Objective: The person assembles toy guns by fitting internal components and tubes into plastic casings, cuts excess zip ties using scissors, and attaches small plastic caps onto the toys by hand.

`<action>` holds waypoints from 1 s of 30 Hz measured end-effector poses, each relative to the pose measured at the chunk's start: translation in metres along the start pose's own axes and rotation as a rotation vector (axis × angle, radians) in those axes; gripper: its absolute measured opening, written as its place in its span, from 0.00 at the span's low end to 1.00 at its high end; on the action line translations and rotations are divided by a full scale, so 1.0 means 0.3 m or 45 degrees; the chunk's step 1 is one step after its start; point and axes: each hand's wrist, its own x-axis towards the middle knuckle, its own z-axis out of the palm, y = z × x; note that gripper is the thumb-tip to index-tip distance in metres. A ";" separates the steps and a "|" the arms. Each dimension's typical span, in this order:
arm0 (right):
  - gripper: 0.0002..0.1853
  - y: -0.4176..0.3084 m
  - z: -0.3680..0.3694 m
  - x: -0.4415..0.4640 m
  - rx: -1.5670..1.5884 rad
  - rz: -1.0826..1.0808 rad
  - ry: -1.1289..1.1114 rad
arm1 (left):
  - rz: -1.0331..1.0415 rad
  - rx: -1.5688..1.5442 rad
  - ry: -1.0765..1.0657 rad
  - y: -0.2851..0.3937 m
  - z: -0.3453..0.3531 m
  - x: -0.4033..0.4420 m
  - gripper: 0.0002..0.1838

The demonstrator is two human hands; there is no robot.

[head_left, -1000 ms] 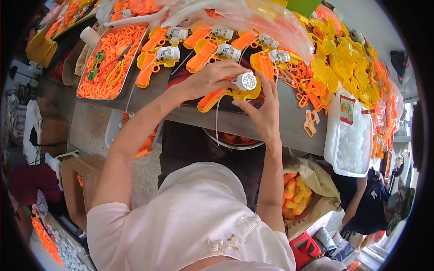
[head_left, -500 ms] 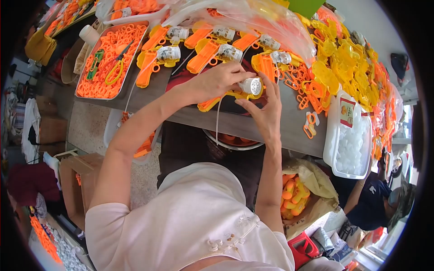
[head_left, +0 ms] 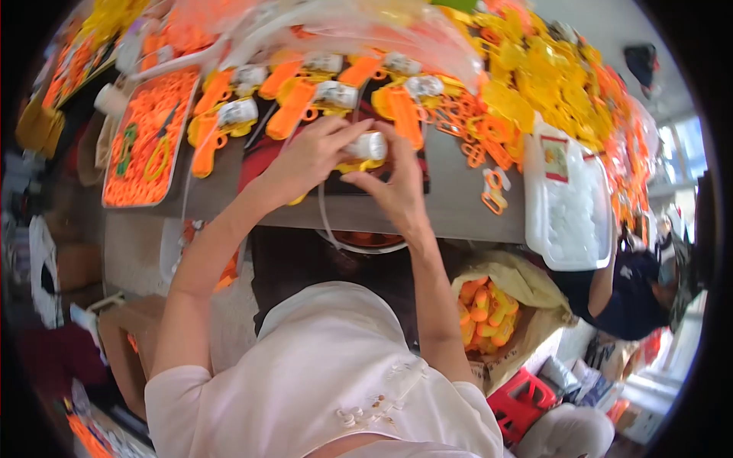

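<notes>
Both my hands are at a partly assembled toy gun, a yellow shell [head_left: 362, 165] with a white cylinder [head_left: 369, 146] at its end. My left hand [head_left: 309, 155] grips it from the left, its fingers bent over the top. From the right, my right hand [head_left: 397, 177] curls round the cylinder end, thumb below and fingers above. A thin pale tube [head_left: 324, 217] hangs below the left hand past the table edge. Behind the hands lie several similar toy guns with orange grips, one just left of them [head_left: 295, 103] and another to the right [head_left: 405, 114]. My hands hide much of the held piece.
A tray [head_left: 174, 175] of small orange parts, with pliers, stands left. Orange links [head_left: 495, 191], a heap of yellow shells [head_left: 561, 76] and a white tub [head_left: 539, 221] of clear pieces lie right. Below are a sack [head_left: 534, 294] of orange-yellow parts and a metal bowl [head_left: 397, 247]. Another person [head_left: 630, 294] is at right.
The view has shifted, so the table and hands appear further left. Both hands keep hold of the toy gun, and its white cylinder end now faces more to the right.
</notes>
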 end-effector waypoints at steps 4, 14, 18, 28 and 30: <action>0.43 0.011 -0.042 -0.079 -0.419 -0.079 -0.099 | -0.076 0.008 0.094 -0.009 0.061 -0.067 0.25; 0.07 0.246 -0.445 0.103 -1.180 0.122 0.295 | -0.108 0.216 0.229 -0.017 0.143 -0.050 0.24; 0.09 0.324 -0.459 0.158 -1.321 0.063 0.319 | -0.095 0.144 0.378 0.003 0.134 -0.054 0.25; 0.08 0.276 -0.507 0.161 -1.093 0.061 0.213 | -0.360 0.528 0.337 0.059 0.132 -0.144 0.21; 0.06 0.124 -0.432 0.072 -0.996 -0.067 0.238 | -0.346 0.508 0.313 0.058 0.114 -0.149 0.18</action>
